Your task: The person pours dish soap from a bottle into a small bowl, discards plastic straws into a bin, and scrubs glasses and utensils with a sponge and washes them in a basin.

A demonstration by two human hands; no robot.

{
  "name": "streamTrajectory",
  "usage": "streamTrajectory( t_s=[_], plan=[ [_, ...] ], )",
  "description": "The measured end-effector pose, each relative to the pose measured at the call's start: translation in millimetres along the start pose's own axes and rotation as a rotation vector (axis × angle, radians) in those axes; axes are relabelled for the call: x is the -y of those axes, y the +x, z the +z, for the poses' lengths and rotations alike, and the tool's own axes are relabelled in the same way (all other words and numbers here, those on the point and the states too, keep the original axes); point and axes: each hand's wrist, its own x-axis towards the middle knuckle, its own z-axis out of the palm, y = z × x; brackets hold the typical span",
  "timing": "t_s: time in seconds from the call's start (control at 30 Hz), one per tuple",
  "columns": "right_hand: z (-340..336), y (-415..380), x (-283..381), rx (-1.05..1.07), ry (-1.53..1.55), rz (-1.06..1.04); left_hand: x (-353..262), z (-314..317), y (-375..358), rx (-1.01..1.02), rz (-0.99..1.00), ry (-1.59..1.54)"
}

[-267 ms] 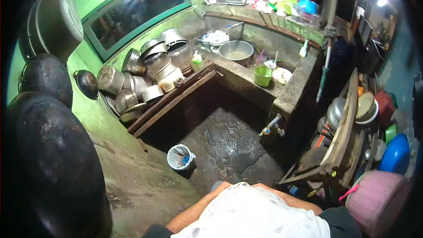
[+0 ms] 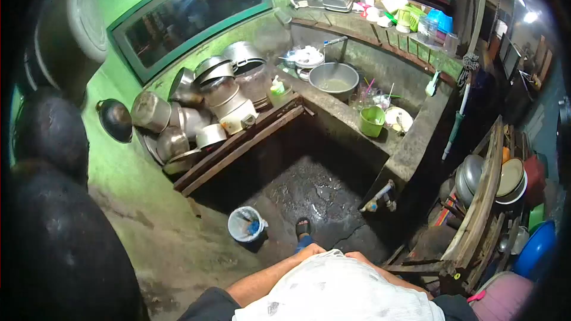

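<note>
My left hand (image 2: 310,252) is at my waist, by the lower edge of the white garment (image 2: 333,291) on my front. On the other side of that edge, my right hand (image 2: 358,257) is close to my body too. The cloth covers most of both hands, so neither their fingers nor anything in them can be made out. Nearest ahead on the floor stands a bin (image 2: 245,226) lined with a pale bag, with something blue inside. One sandalled foot (image 2: 303,227) shows just beyond my left hand.
Along the left ledge, metal pots (image 2: 220,92) are piled up. A concrete sink ledge holds a grey basin (image 2: 334,78) and a green container (image 2: 372,120). A tap (image 2: 379,197) juts from its end. At right, a wooden rack (image 2: 476,202) holds bowls; blackened pans (image 2: 65,232) hang left.
My foot has come into view ahead of my hands. The camera view has shifted, so the sink and rack sit farther right and lower. My hands stay at my waist.
</note>
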Motion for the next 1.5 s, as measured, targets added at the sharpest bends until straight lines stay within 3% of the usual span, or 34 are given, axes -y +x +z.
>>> streamTrajectory(
  t_s=[0.17,0.2,0.3,0.37,0.4,0.53,0.57,0.6,0.67,0.7,0.77,0.83,0.9,0.93,1.0,1.03,1.1,1.13,1.17,1.23,1.27,1.3,1.37,1.43,1.5],
  plan=[
    [-9,54,70,-0.162,0.102,-0.006,-43,-93,41,0.084,-0.034,0.190],
    [-18,83,59,-0.107,0.170,-0.065,-53,-107,43,0.110,0.017,0.058],
    [-14,121,142,0.009,0.085,-0.182,-118,-171,46,0.191,0.032,0.135],
    [-23,142,169,0.065,-0.034,-0.231,-132,-198,52,0.217,-0.067,0.080],
    [-34,169,162,0.241,0.066,-0.409,-148,-207,54,0.232,-0.150,0.078],
    [-32,156,240,-0.074,0.070,0.007,-156,-248,68,0.269,-0.251,0.006],
    [-40,179,235,-0.175,-0.282,0.032,-160,-259,74,0.251,-0.233,0.025],
    [-49,196,229,-0.179,-0.267,0.039,-164,-271,74,0.262,-0.246,0.024],
    [-77,212,239,-0.180,-0.542,0.015,-173,-288,77,0.110,-0.110,-0.026],
    [-89,211,246,-0.180,-0.540,0.024,-178,-299,80,0.029,-0.042,-0.054],
    [-107,186,298,-0.588,-0.580,-0.023,-196,-328,86,-0.099,-0.286,-0.182],
    [-151,185,314,-0.824,-0.452,-0.199,-215,-351,74,-0.274,-0.364,-0.501],
    [-205,181,339,-0.996,-0.517,-0.283,-183,-400,59,-0.002,-0.300,-0.838],
    [-229,182,352,-1.082,-0.575,-0.302,-192,-399,59,-0.015,-0.305,-0.839],
    [-274,190,376,-1.143,-0.677,-0.300,-229,-380,44,-0.196,-0.558,-0.847],
    [-294,198,387,-1.113,-0.717,-0.278,-245,-367,50,-0.226,-0.553,-0.713],
    [-323,216,395,-1.009,-0.902,-0.157,-200,-384,62,-0.138,-0.586,0.045],
    [-337,228,398,-0.906,-0.982,-0.046,-166,-403,65,-0.061,-0.419,0.018],
    [-347,238,394,-0.889,-0.985,-0.063,-172,-408,63,-0.083,-0.419,0.012],
    [-363,253,382,-0.745,-1.120,0.089,-182,-418,57,-0.599,-0.377,-0.456],
    [-365,255,378,-0.734,-1.123,0.087,-155,-436,46,-0.616,-0.466,-0.234],
    [-367,258,375,-0.700,-1.094,0.124,-119,-447,42,-0.605,-0.358,0.053],
    [-364,258,375,-0.730,-1.062,0.103,-145,-444,64,-0.573,-0.375,0.527],
    [-360,259,372,-0.828,-1.088,0.012,-180,-461,112,-0.676,-0.170,0.634],
    [-354,262,369,-0.888,-1.070,0.003,-245,-489,169,-0.855,-0.055,0.547]
  ],
)
